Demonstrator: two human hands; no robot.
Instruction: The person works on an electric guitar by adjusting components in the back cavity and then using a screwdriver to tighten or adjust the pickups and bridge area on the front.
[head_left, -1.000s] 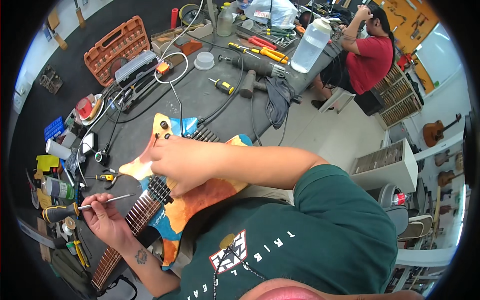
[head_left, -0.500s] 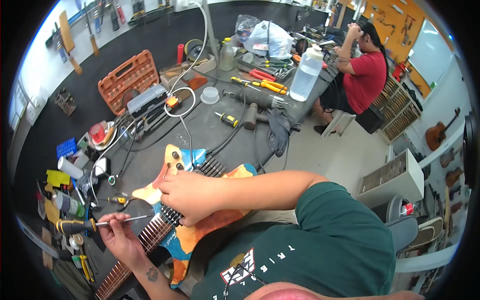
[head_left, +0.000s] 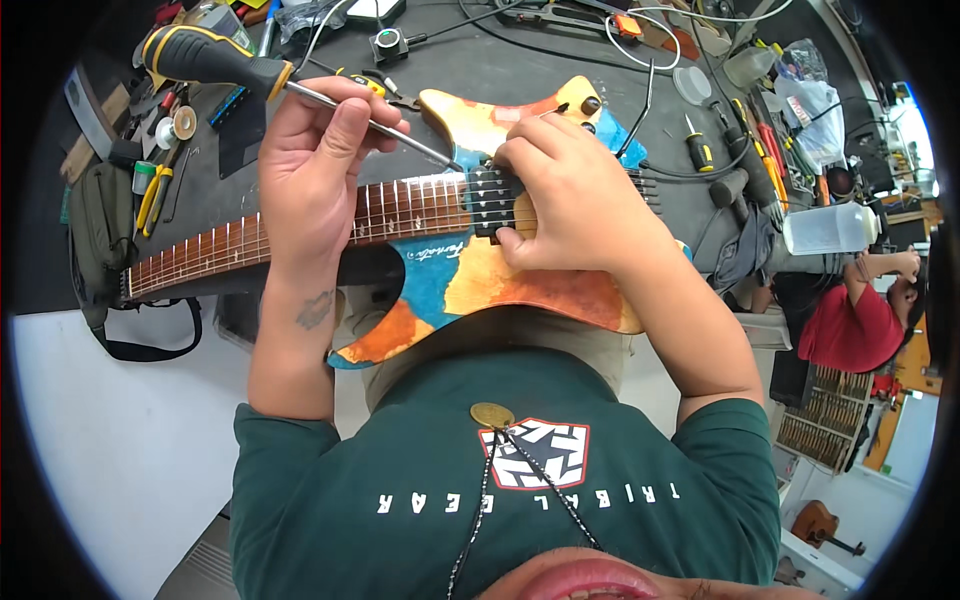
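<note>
Across the upper frame, a grey workbench [head_left: 540,60] is spread. At centre, an electric guitar [head_left: 555,288] is laid lengthwise, neck leftward. By the curled left hand [head_left: 318,160], a screwdriver [head_left: 215,60] is held at its shaft, slanted down-right toward the black pickup [head_left: 490,213]; nearer that pickup, the right hand [head_left: 570,190] is arched half-open, any grip hidden.

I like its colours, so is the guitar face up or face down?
Face up: the guitar shows its strings and a dark knob.
</note>
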